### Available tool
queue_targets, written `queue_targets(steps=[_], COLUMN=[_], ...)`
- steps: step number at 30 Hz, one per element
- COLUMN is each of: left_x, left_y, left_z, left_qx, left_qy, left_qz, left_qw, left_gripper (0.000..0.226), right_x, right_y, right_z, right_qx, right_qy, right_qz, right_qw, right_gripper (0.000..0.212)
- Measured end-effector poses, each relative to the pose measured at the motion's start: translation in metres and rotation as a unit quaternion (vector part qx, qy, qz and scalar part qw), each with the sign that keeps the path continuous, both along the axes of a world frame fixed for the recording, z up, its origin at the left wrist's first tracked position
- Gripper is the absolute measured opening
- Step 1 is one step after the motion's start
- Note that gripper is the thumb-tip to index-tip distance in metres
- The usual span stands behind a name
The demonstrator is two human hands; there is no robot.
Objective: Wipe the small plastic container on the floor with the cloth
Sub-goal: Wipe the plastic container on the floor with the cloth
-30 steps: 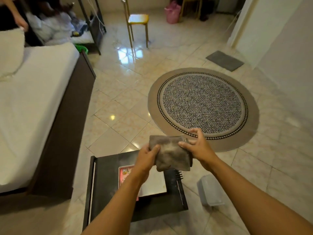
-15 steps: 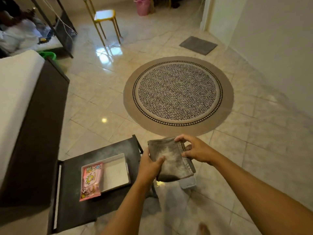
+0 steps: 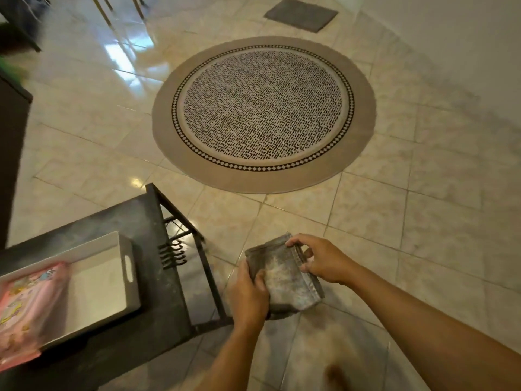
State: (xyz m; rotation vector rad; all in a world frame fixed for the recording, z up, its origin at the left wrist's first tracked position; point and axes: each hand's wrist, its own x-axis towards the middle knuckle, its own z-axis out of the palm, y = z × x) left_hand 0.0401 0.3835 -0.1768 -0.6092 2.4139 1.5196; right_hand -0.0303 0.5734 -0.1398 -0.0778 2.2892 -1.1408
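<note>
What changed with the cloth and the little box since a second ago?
Both hands, left and right, carried the cloth down toward the floor. The plastic box, seen beside the table before, is now hidden behind the cloth. Same grip; tray and rug stayed put.

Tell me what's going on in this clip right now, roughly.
A person is standing over a tiled floor, holding a folded grey cloth in both hands. The left hand grips its near left edge and the right hand pinches its far right edge. A dark low table with a white tray stands to the left. The small plastic container is not visible, so no wiping shows yet.
</note>
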Motion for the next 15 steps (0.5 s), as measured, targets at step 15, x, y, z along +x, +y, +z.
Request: queue_targets(steps=[15], left_x=[-0.046], left_y=[0.034], left_z=[-0.197], left_qx=[-0.067], left_qy=[0.041], left_qz=[0.042], left_qw=[0.996], left_gripper=[0.014], right_x=[-0.047], right_y=[0.035], right_z=[-0.215], right_qx=[0.054], right_qy=[0.008], right_qz=[-0.018], right_qw=[0.998], right_gripper=[0.075])
